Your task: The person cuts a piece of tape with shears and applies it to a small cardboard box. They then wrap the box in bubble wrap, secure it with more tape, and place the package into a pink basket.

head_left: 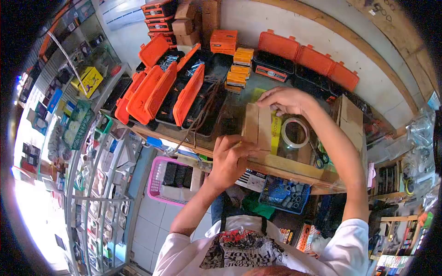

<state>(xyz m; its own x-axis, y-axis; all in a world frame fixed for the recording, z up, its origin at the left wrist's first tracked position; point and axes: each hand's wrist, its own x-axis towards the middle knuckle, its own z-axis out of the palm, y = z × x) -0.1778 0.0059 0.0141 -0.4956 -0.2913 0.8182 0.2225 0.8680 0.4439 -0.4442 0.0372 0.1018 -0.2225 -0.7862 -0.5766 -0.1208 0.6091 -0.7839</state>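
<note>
A brown cardboard piece (257,126) stands at the front of the workbench, between my two hands. My left hand (231,158) is at its lower left corner, fingers bent and pressed together on the edge. At its top edge, my right hand (286,100) pinches the cardboard between thumb and fingers. A yellow strip with dark lettering (276,133) lies just right of the cardboard. Next to that is a roll of tape (295,133), lying flat. Scissors with dark handles (321,159) rest farther right, below my right forearm.
Open orange-lidded cases (159,94) holding screws fill the bench's left side. Small orange-yellow boxes (238,73) are stacked behind the cardboard. More open cases (276,57) line the wall. A cardboard box (349,117) stands right. Below are a pink basket (153,184) and a blue basket (282,207).
</note>
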